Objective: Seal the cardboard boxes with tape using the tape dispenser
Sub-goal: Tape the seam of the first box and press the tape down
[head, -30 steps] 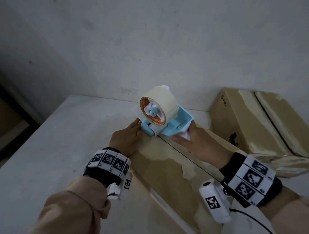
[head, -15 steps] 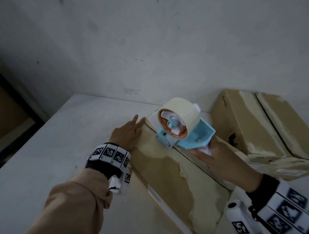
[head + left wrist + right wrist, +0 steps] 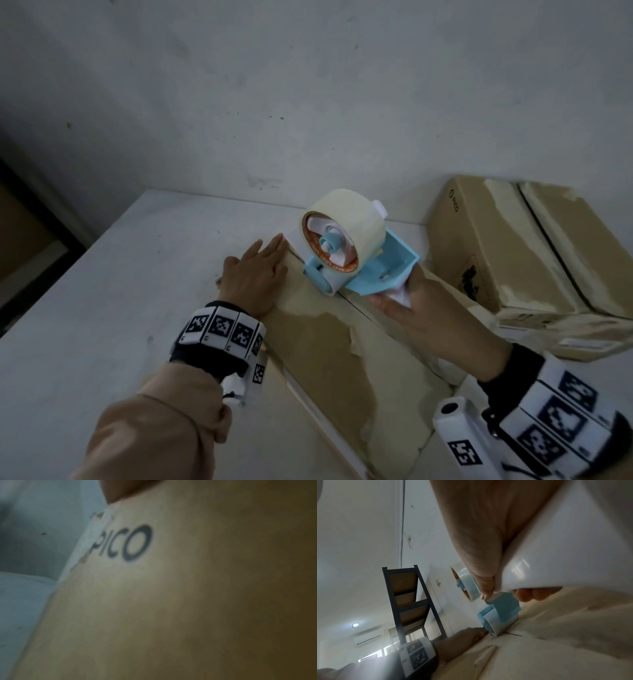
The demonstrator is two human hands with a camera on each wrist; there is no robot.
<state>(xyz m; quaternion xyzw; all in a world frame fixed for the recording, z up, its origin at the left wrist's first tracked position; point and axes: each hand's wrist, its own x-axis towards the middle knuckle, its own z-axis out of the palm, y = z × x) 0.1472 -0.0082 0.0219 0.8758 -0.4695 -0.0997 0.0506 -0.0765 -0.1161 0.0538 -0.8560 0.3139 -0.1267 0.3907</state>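
Note:
A long cardboard box (image 3: 329, 346) lies on the white table, its centre seam running from far left to near right. A blue and white tape dispenser (image 3: 356, 260) with a pale tape roll (image 3: 346, 216) rests with its roller on that seam near the box's far end. My right hand (image 3: 431, 318) grips its white handle (image 3: 556, 547). My left hand (image 3: 255, 274) lies flat with straight fingers on the far left part of the box top, close to the roller. The left wrist view shows the box side (image 3: 188, 601) printed PICO.
A second cardboard box (image 3: 534, 253) with an open centre seam sits at the right against the white wall. The white table (image 3: 102, 308) stretches out to the left. A dark metal shelf (image 3: 409, 601) shows in the right wrist view.
The dispenser and my right hand have drawn back along the seam toward me and to the right. My left hand has spread flat on the box top.

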